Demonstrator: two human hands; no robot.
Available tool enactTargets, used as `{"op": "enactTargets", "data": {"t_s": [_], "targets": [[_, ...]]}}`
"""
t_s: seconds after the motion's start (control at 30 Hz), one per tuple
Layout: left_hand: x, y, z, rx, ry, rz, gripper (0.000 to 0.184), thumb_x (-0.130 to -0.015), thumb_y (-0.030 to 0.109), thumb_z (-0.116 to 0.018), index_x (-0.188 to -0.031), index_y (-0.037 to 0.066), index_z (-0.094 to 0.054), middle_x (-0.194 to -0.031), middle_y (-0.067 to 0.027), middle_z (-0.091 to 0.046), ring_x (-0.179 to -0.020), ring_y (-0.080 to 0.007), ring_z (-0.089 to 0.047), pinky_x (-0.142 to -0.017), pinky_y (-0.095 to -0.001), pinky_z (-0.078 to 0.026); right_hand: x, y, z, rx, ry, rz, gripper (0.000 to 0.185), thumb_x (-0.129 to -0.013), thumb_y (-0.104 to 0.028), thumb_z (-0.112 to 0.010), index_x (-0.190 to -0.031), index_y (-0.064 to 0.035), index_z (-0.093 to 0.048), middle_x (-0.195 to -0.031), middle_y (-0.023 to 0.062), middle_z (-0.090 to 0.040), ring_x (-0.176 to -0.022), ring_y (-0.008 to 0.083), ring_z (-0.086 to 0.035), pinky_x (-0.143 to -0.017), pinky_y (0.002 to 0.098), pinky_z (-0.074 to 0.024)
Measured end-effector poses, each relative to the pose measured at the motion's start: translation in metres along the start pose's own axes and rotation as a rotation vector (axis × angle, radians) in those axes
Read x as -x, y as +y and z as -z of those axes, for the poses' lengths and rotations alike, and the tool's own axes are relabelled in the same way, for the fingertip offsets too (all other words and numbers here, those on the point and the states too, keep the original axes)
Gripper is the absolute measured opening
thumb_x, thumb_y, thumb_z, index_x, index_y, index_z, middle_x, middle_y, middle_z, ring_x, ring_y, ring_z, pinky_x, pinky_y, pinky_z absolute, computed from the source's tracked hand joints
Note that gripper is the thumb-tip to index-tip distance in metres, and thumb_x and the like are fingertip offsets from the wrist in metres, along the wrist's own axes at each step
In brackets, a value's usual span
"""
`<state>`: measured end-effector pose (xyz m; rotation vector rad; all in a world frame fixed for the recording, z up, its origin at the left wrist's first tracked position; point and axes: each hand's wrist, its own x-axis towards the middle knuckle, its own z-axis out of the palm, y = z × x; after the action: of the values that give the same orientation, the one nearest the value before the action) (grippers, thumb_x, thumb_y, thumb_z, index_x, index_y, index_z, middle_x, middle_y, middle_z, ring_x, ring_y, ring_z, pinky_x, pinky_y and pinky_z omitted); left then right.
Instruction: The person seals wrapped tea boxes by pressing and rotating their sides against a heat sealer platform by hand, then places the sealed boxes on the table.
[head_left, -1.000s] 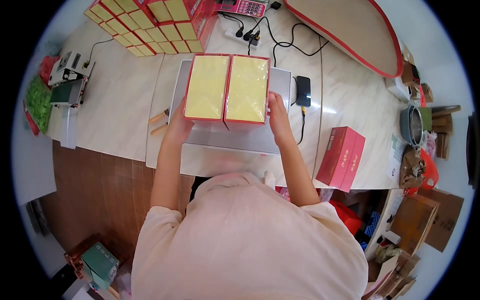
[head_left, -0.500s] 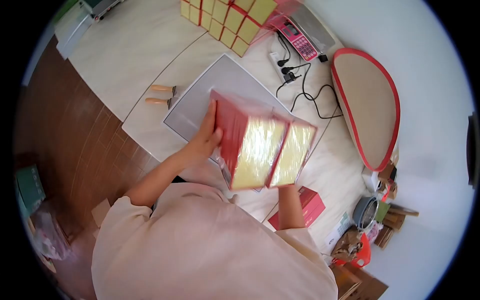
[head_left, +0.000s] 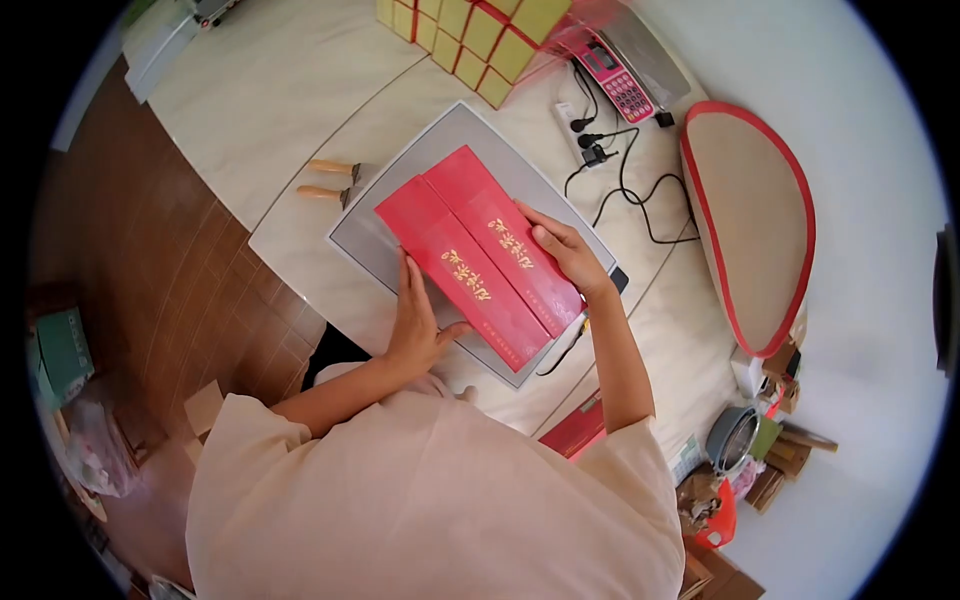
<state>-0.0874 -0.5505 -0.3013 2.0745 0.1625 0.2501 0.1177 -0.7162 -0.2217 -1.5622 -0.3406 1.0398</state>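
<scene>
Two long red boxes (head_left: 490, 255) with gold lettering lie side by side, one offset slightly along the other. They are over a grey panel with a pale rim (head_left: 462, 122); whether they rest on it or are held just above, I cannot tell. My left hand (head_left: 412, 325) grips the boxes' left side, its thumb near the lower end. On the opposite side, my right hand (head_left: 568, 255) holds the other box, thumb on top and fingers along the edge.
Two wooden-handled scrapers (head_left: 330, 180) lie left of the panel. Stacked yellow-ended red boxes (head_left: 470, 40) stand at the back, near a pink keypad device (head_left: 620, 85) and a power strip with cables (head_left: 588, 140). Another red box (head_left: 575, 428) is beside my right arm. A red-rimmed beige board (head_left: 755, 220) leans against the wall.
The boxes have been turned from showing their shiny yellow ends to showing their lettered red faces, and lowered over the panel. My right hand has moved from underneath to their right side.
</scene>
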Motion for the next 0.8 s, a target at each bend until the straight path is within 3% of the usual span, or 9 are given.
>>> {"op": "enactTargets", "data": {"t_s": [0.07,0.13,0.2,0.27,0.33,0.4,0.43,0.6,0.8], "targets": [[-0.004,0.012,0.009,-0.043,0.042,-0.027,0.113,-0.081,0.045,-0.067,-0.142,-0.007,0.013,-0.147,-0.0353,0.005,-0.137,-0.0499,-0.005,-0.112,-0.0515,-0.012,-0.005,0.007,0.012,0.086,-0.021,0.033,0.052,-0.097,-0.035,-0.048,-0.136,0.0001,-0.045,-0.140,0.0105,-0.046,-0.130,0.0190,-0.042,-0.108,0.0302,-0.0310],[-0.007,0.015,0.020,-0.096,0.076,-0.056,0.107,-0.084,0.042,-0.066,-0.143,-0.007,0.008,-0.147,-0.0340,0.002,-0.137,-0.0486,-0.010,-0.112,-0.0500,-0.013,-0.007,0.016,0.023,-0.204,-0.022,0.243,0.059,-0.098,-0.043,-0.040,-0.138,0.0010,-0.041,-0.138,0.0122,-0.048,-0.130,0.0217,-0.042,-0.109,0.0342,-0.0303],[-0.025,0.004,0.035,-0.093,0.257,-0.173,0.092,-0.088,0.034,-0.062,-0.144,-0.007,-0.001,-0.149,-0.0299,-0.002,-0.137,-0.0432,-0.014,-0.112,-0.0463,-0.016,0.005,0.021,0.042,-0.140,0.202,0.313,0.061,-0.101,-0.045,-0.025,-0.139,0.0007,-0.038,-0.138,0.0161,-0.046,-0.130,0.0263,-0.042,-0.109,0.0383,-0.0300],[-0.057,0.002,0.060,-0.086,0.357,-0.154,0.074,-0.091,0.027,-0.057,-0.144,-0.004,-0.015,-0.151,-0.0223,-0.011,-0.138,-0.0366,-0.018,-0.111,-0.0442,-0.019,0.027,0.034,0.051,-0.231,0.457,0.335,0.062,-0.100,-0.046,-0.027,-0.135,0.0036,-0.041,-0.133,0.0164,-0.051,-0.125,0.0270,-0.046,-0.108,0.0376,-0.0323],[-0.093,0.003,0.088,-0.064,0.325,-0.144,0.058,-0.093,0.022,-0.055,-0.140,-0.001,-0.031,-0.147,-0.0172,-0.030,-0.136,-0.0289,-0.028,-0.111,-0.0397,-0.021,0.047,0.067,0.047,-0.278,0.566,0.335,0.060,-0.100,-0.046,-0.026,-0.135,0.0012,-0.043,-0.131,0.0162,-0.053,-0.121,0.0271,-0.049,-0.105,0.0382,-0.0347],[-0.126,-0.005,0.108,0.195,0.084,0.077,0.052,-0.095,0.029,-0.052,-0.137,0.001,-0.041,-0.140,-0.0143,-0.044,-0.131,-0.0233,-0.039,-0.110,-0.0347,-0.023,0.061,0.105,0.025,-0.425,0.732,0.305,0.060,-0.101,-0.047,-0.024,-0.135,-0.0011,-0.043,-0.130,0.0156,-0.054,-0.121,0.0260,-0.049,-0.103,0.0385,-0.0352],[-0.140,-0.006,0.111,0.196,0.044,0.071,0.052,-0.095,0.029,-0.052,-0.137,0.001,-0.041,-0.140,-0.0143,-0.044,-0.131,-0.0233,-0.039,-0.110,-0.0347,-0.023,0.065,0.122,0.009,-0.447,0.767,0.325,0.063,-0.100,-0.051,-0.022,-0.135,-0.0021,-0.043,-0.132,0.0151,-0.052,-0.124,0.0255,-0.047,-0.103,0.0392,-0.0342],[-0.167,-0.014,0.102,0.352,-0.434,0.589,0.069,-0.096,0.054,-0.038,-0.137,-0.001,-0.042,-0.138,-0.0138,-0.047,-0.129,-0.0202,-0.042,-0.108,-0.0297,-0.026,0.071,0.120,-0.074,-0.530,0.965,0.381,0.073,-0.097,-0.058,-0.019,-0.145,-0.0031,-0.026,-0.150,0.0140,-0.027,-0.139,0.0276,-0.023,-0.114,0.0383,-0.0153],[-0.148,0.000,0.080,0.236,-0.368,0.542,0.072,-0.096,0.056,-0.034,-0.134,-0.004,-0.045,-0.136,-0.0151,-0.048,-0.128,-0.0202,-0.042,-0.107,-0.0296,-0.028,0.074,0.107,-0.089,-0.625,0.928,0.453,0.071,-0.098,-0.056,-0.019,-0.147,-0.0052,-0.023,-0.153,0.0145,-0.019,-0.141,0.0252,-0.016,-0.115,0.0366,-0.0092]]}}
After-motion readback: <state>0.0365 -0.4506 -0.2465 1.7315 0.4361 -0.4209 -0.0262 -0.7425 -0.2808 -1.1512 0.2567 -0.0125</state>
